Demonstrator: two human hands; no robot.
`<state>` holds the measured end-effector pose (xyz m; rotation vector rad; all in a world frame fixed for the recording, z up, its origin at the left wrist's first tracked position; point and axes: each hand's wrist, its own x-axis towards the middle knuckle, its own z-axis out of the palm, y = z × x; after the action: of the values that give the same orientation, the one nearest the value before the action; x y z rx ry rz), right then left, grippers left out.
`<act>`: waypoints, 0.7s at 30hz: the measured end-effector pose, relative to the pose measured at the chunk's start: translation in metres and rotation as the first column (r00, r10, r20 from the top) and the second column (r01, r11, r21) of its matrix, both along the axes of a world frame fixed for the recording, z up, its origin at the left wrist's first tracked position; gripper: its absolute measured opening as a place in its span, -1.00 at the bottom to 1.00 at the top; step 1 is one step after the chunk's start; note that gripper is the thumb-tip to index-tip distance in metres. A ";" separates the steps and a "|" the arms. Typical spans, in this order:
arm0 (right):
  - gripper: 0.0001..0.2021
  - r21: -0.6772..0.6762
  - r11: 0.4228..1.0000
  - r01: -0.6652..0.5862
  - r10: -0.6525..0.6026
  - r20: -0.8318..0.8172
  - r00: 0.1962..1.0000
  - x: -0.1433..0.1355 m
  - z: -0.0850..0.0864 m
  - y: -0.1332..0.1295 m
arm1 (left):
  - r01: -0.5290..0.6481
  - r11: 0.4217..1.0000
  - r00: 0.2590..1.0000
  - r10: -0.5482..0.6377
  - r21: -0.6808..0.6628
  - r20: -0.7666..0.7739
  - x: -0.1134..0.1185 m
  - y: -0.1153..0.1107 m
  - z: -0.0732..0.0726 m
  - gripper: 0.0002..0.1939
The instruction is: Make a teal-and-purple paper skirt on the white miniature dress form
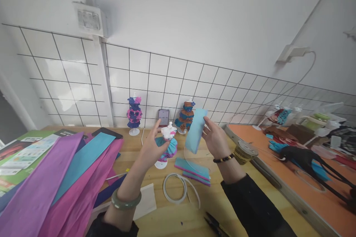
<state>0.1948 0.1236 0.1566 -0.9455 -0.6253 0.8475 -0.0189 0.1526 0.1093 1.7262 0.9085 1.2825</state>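
Note:
My left hand [152, 146] is at a small white dress form [168, 132], its thumb and fingers around the upper part. The form wears a ruffled teal and purple skirt [168, 150] and stands on a round white base. Just to the right, my right hand [216, 139] pinches the edge of a light blue folded strip [196, 130], held upright above the table. Below the strip, several teal pieces with purple edges [193, 170] lie stacked on the wooden table [167, 220].
Behind stand two dressed forms [134, 113] [187, 114] and a phone [164, 117]. Coloured fabric strips [83, 166] cover the left side. A coiled white cable [175, 189], black scissors [215, 226] and a jar [245, 152] are nearby. An orange surface [278, 170] holds clutter at right.

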 end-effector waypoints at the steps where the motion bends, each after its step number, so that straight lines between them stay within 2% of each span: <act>1: -0.75 -0.001 1.000 -0.008 0.008 0.000 1.000 0.001 -0.004 -0.010 | 0.031 1.000 1.000 -0.031 0.005 0.002 -0.001 0.000 0.001 -0.19; 3: -0.70 -0.014 1.000 -0.020 0.020 0.001 1.000 0.004 -0.011 -0.029 | 0.045 0.998 0.999 -0.044 0.033 -0.011 -0.002 -0.001 0.001 -0.21; 7: -0.67 -0.059 0.996 -0.060 0.059 -0.021 0.998 0.006 -0.028 -0.059 | -0.040 0.991 0.991 0.056 0.125 -0.124 0.004 0.000 -0.004 -0.19; 9: -0.67 -0.081 0.995 -0.061 0.058 -0.039 0.998 0.008 -0.036 -0.072 | -0.040 0.988 0.985 0.064 0.146 -0.158 0.008 0.000 -0.007 -0.15; 13: -0.66 -0.114 0.992 -0.059 0.052 -0.059 0.997 0.010 -0.047 -0.092 | -0.021 0.987 0.990 0.043 0.160 -0.134 0.011 0.001 -0.012 -0.08; 17: -0.68 -0.130 0.988 -0.079 0.070 -0.072 0.995 0.007 -0.052 -0.107 | -0.045 0.984 0.987 0.071 0.173 -0.146 0.005 0.001 -0.013 -0.05; 19: -0.68 -0.133 0.982 -0.130 0.121 -0.078 0.990 0.002 -0.053 -0.113 | -0.083 0.975 0.983 0.114 0.204 -0.143 0.002 -0.004 -0.013 -0.08; 21: -0.66 -0.127 0.972 -0.197 0.187 -0.082 0.979 -0.005 -0.055 -0.117 | -0.196 0.944 0.967 0.231 0.266 -0.108 0.000 -0.014 -0.014 -0.16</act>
<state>0.1902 0.0061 0.1019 -0.9831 -0.6123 1.1017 -0.0191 0.1391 0.0951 1.9776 1.0742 1.4895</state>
